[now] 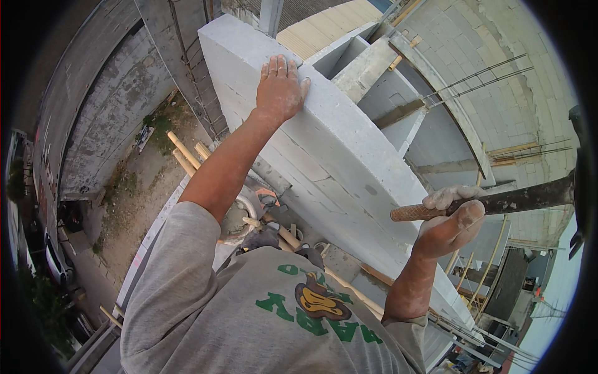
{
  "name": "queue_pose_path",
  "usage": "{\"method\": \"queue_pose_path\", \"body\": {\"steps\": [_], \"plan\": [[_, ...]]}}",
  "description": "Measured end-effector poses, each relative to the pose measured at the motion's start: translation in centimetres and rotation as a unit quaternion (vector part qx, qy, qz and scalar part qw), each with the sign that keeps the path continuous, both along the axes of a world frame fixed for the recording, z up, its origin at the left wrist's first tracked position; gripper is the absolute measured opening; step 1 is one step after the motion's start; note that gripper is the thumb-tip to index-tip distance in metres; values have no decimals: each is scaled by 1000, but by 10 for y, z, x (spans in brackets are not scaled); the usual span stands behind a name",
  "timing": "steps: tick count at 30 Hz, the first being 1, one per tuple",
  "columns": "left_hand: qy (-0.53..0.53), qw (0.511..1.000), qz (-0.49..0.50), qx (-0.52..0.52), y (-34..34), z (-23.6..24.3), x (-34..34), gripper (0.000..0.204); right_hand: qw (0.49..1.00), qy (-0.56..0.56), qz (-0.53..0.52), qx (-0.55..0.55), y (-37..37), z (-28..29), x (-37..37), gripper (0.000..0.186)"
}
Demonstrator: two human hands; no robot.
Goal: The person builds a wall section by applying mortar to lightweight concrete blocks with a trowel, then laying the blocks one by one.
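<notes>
Unfinished masonry (pixel 498 81) stood right of a pale block wall (pixel 361 131), a dirt yard (pixel 121 212) left. On the wall's top lay the left hand (pixel 280 93), its fingers (pixel 282 66) extended, slightly spread. The right hand (pixel 450 218) had its fingers curled closed around a hammer's (pixel 529 197) textured grip, dark head pointing rightward.

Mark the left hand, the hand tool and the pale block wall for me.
Left hand (pixel 279 95): head view, back of the hand.
Hand tool (pixel 529 197): head view, dark shaft.
Pale block wall (pixel 327 163): head view, side face below the top.
</notes>
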State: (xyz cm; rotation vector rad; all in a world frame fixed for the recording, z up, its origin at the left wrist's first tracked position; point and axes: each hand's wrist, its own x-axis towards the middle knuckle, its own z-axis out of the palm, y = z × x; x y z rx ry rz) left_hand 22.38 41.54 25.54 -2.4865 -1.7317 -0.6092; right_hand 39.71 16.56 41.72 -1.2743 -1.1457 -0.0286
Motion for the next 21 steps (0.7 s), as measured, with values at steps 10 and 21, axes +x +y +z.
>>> {"method": "queue_pose_path", "body": {"steps": [10,21], "plan": [[-2,1000,1,-18,1,6,7,64,839,-184,-4,-513,-17,-99,14,40],[-5,1000,2,4,-2,0,2,62,991,-29,32,-130,-3,-20,-4,43]]}}
